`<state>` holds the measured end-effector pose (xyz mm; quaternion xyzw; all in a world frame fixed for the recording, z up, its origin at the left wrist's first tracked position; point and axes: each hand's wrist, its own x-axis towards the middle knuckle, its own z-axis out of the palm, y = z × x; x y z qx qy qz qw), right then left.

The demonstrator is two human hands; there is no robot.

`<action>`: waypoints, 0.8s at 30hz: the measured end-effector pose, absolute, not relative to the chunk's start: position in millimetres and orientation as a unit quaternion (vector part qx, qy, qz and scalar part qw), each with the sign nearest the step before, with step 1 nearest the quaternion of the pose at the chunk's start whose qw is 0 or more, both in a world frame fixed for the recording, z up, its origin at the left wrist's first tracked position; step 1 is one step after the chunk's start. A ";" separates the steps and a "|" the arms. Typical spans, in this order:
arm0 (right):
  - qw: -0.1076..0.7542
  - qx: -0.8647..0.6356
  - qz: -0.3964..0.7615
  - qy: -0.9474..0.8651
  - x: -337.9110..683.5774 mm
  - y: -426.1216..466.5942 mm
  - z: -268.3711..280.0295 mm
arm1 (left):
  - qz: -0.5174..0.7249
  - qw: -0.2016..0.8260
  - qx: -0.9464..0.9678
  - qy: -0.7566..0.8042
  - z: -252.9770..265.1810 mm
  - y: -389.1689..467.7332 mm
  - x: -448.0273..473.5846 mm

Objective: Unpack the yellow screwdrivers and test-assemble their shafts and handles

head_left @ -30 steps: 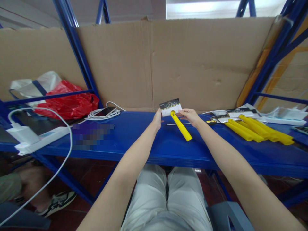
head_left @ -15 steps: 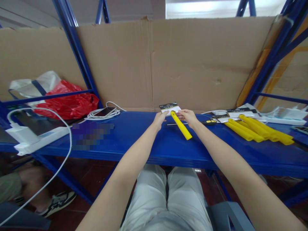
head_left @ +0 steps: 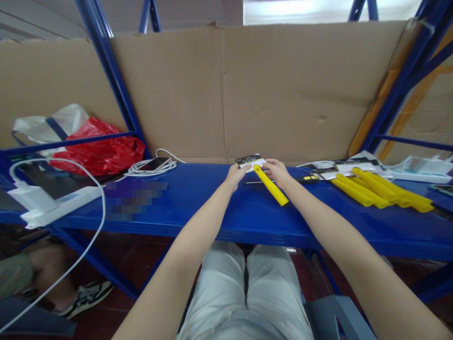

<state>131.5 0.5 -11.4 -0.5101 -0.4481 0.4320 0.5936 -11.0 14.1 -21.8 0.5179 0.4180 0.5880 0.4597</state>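
Note:
Between my hands is a black and white packaging card [head_left: 252, 161] with a yellow tube [head_left: 272, 186] at its near side, its free end slanting down to the right over the bench. My left hand [head_left: 236, 176] is closed on the card's left edge. The fingers of my right hand [head_left: 278, 171] close on the card's right side, near the top end of the tube. Below the hands lies a screwdriver [head_left: 307, 180] with a black and yellow handle; its shaft passes behind the tube.
More yellow tubes [head_left: 380, 189] on cards lie at the right of the blue bench [head_left: 198, 198]. Leftward are a coiled white cable [head_left: 152, 167], a power strip [head_left: 67, 203] and a red plastic bag [head_left: 102, 146]. Cardboard [head_left: 283, 94] stands behind. Another person's leg [head_left: 53, 274] shows lower left.
The card and tube have shifted slightly to the right, and the tube's lower end has swung a little rightward. Both hands keep their hold on the card.

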 end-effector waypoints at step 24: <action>0.334 -0.461 0.089 -0.817 129.3 -4.2 -20.4 | 0.665 0.491 0.343 0.446 -22.4 27.2 -20.3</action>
